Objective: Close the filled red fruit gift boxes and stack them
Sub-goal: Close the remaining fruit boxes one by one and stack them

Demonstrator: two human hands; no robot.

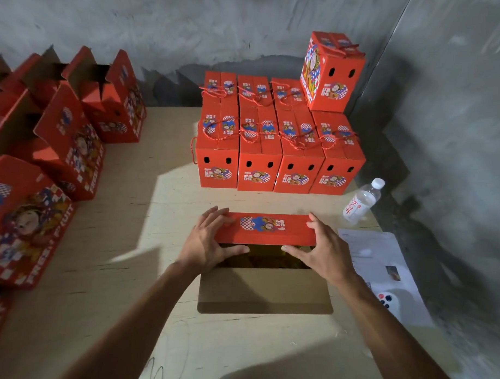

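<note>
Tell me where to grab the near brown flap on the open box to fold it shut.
Take the near brown flap at its free edge nearest the person, one hand toward each corner, coming from the person's side. It lies folded outward, with its hinge at the box opening, so the free edge probably gives the most leverage.

Rough grey concrete walls (192, 23) meeting at rear-right corner, pale plywood tabletop (146, 214), bright light patch w/ hard shadows
</note>
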